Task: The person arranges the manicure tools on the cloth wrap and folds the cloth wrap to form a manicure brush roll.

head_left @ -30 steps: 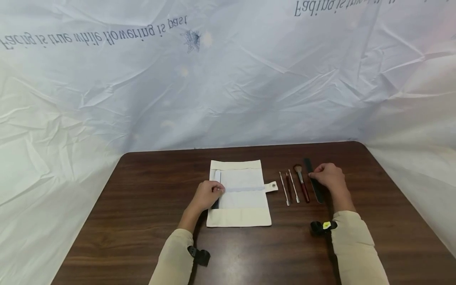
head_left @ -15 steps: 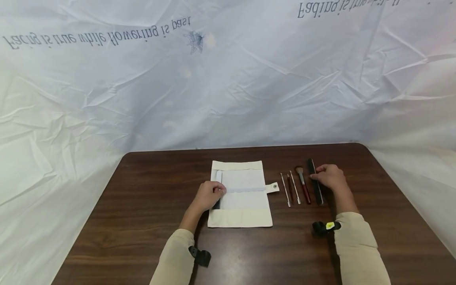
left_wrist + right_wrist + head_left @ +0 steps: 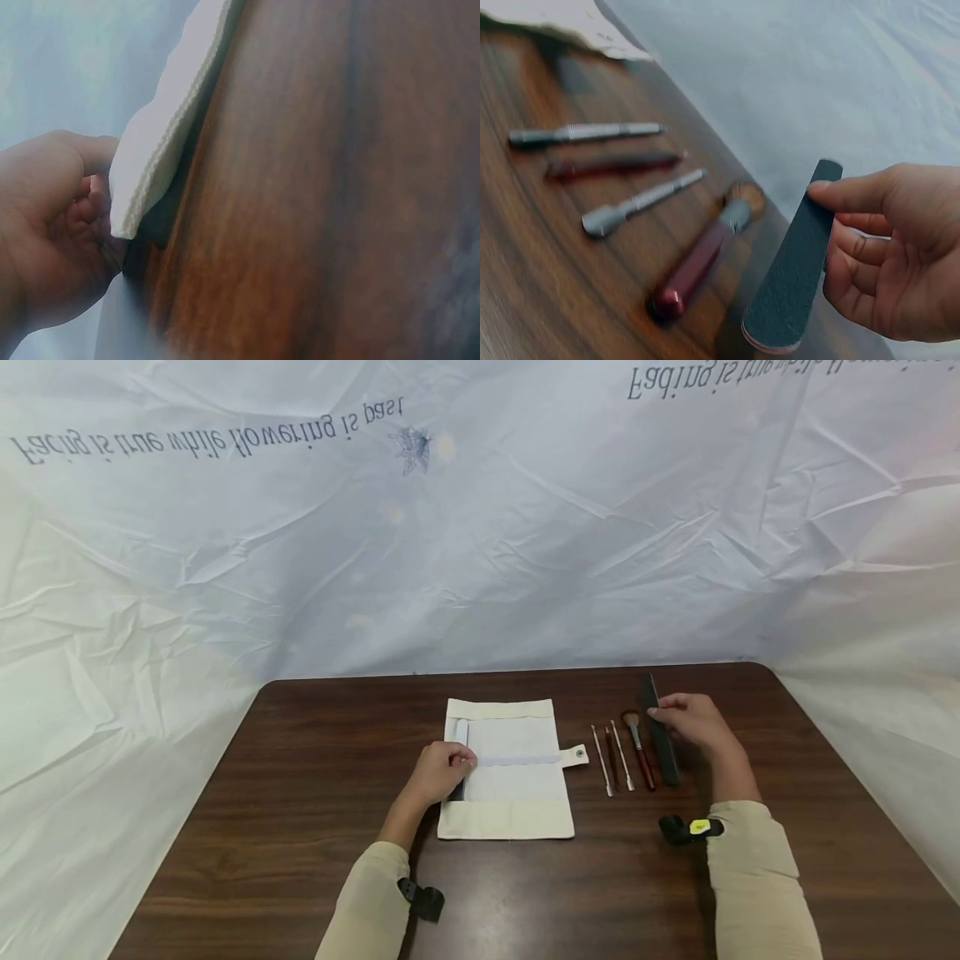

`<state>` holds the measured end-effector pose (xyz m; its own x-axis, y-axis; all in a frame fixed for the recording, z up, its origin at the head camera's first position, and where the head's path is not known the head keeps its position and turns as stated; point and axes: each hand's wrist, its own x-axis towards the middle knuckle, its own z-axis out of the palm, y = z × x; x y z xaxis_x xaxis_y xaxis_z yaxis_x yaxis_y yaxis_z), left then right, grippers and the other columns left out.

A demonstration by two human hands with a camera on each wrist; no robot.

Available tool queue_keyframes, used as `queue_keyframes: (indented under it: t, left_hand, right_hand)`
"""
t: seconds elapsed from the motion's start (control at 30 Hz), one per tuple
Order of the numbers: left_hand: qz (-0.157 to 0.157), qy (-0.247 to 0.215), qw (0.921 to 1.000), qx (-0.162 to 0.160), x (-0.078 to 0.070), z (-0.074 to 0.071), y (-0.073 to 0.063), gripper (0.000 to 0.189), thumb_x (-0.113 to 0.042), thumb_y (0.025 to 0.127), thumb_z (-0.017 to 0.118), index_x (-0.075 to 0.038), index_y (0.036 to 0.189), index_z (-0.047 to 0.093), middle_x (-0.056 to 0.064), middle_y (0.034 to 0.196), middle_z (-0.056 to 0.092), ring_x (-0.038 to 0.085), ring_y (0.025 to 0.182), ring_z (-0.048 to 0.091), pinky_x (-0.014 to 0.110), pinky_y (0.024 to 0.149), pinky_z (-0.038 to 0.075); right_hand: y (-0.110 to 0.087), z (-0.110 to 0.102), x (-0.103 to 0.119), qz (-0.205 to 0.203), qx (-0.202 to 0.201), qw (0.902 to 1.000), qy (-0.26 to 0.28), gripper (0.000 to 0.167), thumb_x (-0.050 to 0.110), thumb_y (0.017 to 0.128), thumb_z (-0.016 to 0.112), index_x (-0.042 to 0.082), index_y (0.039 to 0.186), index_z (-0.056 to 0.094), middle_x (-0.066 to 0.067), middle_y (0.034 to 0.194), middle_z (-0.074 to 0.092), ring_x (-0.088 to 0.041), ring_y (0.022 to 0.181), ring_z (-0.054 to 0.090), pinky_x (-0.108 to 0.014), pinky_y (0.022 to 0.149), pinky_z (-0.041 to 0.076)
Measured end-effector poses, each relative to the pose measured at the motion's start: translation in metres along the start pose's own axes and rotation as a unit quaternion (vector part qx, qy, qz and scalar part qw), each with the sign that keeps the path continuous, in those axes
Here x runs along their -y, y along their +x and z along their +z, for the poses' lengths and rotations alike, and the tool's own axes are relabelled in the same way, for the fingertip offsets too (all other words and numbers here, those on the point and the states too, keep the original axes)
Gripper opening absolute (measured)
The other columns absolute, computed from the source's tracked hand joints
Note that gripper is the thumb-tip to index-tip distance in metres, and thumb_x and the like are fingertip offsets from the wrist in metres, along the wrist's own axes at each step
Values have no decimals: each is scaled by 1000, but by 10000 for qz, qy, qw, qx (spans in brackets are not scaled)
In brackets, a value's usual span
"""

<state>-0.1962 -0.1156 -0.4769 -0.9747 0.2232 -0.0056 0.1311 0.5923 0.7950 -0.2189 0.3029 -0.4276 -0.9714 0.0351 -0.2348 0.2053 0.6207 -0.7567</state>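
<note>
My right hand [image 3: 693, 722] pinches a dark nail file [image 3: 791, 277] between thumb and fingers, tilted up off the table at its far end. My left hand [image 3: 438, 770] is on the left side of an open cream cloth tool roll [image 3: 506, 820], thumb and forefinger together at its pale band; other fingers curl in the left wrist view. Beneath that hand lies a white-and-dark strip [image 3: 462, 729], partly hidden. Left of the file lies a brush [image 3: 638, 750] with a red handle. Two silver cuticle pushers [image 3: 641, 202] flank a thin dark-red tool [image 3: 615, 164].
The brown wooden table [image 3: 315, 827] has rounded far corners. White printed sheeting [image 3: 480, 568] hangs behind it and at both sides. A snap tab [image 3: 576, 755] juts from the roll's right edge toward the silver tools.
My right hand has turned the nail file, raised its far end and shifted it slightly away from me. The left hand stays on the tool roll.
</note>
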Motion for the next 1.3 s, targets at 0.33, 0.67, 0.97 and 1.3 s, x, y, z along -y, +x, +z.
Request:
queue_keyframes:
  t: [0.33,0.67,0.97,1.3]
  left_hand:
    - [-16,-46,10000,-26,0,1,0,10,-8,95,68,-5,93,78,-3,62,46,11,59,43,25,61,39]
    - [-66,0,10000,31,0,1,-1,11,-9,96,68,-5,94,78,-3,61,44,11,58,41,24,61,38]
    - [25,16,10000,16,-2,-1,1,11,-7,95,67,-4,93,78,-3,61,44,11,59,42,25,61,38]
    - [93,24,9999,-59,0,-1,1,10,-7,94,68,-5,91,78,-4,60,43,10,58,42,23,59,35]
  right_hand:
    - [8,37,43,-643,-361,9835,1654,46,28,101,65,-4,133,55,21,91,66,3,81,63,-24,76,56]
    - [16,109,85,-588,352,9257,3721,47,12,105,54,-3,148,43,16,95,67,2,87,65,-16,80,56]
    - [30,170,109,-194,95,8873,4607,39,8,103,58,-1,140,52,16,87,70,-1,77,64,-17,72,54]
    - [42,202,110,-125,-321,8765,4802,23,1,97,63,-2,120,61,12,76,70,-4,65,64,-18,60,51]
